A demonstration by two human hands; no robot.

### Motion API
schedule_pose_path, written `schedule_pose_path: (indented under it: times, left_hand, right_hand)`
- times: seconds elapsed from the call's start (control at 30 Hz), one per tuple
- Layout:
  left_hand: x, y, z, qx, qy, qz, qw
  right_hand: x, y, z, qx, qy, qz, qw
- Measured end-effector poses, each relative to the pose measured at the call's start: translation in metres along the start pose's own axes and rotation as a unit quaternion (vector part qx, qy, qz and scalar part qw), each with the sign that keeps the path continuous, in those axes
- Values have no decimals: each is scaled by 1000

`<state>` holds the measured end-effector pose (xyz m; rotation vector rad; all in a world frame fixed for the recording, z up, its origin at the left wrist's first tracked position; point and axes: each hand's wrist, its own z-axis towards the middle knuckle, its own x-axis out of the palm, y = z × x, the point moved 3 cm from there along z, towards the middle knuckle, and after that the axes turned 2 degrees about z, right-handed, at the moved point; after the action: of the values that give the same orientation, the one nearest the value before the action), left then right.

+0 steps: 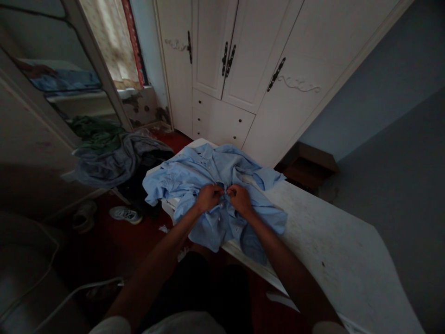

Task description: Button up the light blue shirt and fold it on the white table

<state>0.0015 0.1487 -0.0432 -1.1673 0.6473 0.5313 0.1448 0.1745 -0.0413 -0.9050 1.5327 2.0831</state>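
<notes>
A light blue button-up shirt [194,169] lies spread over the near left end of a white table [333,232], its collar toward the far side and its hem hanging over the front edge. My left hand [209,196] pinches one side of the shirt's front opening at the middle. Close beside it, my right hand [239,198] pinches the other side, fingertips almost meeting the left ones. Small buttons show along the front placket. Whatever button or hole lies between the fingertips is too small to make out.
Behind the table stands a white wardrobe [222,93] with dark handles. Grey and green clothes [107,153] are heaped at the left, near a mirror [66,69]. A sneaker [125,215] rests on the red floor. A brown wooden box [309,162] sits beyond the table.
</notes>
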Motion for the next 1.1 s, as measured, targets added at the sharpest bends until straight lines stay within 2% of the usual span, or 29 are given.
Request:
schedule_pose_path:
  times: [0.17, 0.3, 0.4, 0.57, 0.8, 0.93, 1.1]
  left_hand:
    - [2, -5, 0, -42, -34, 30, 998]
    - [3, -6, -1, -49, -38, 40, 997]
    - [3, -6, -1, -42, -38, 40, 998]
    - [2, -6, -3, -25, -58, 23, 998]
    - [1, -9, -4, -29, -46, 24, 998]
    - [1, -11, -5, -10, -38, 26, 999]
    - [2, -8, -6, 12, -33, 24, 999]
  right_hand:
    - [-3, -6, -2, -26, 5, 60, 998]
    - [-6, -8, -10, -64, -10, 86, 994]
    - [-8, -7, -13, -74, -27, 82, 994]
    - [-10, -4, -11, -79, -19, 64, 995]
    - [-17, 1, -13, -96, -40, 20, 994]
    - [-17, -2, -14, -75, -47, 37, 995]
    - [-13, -14, -13, -31, -31, 113, 993]
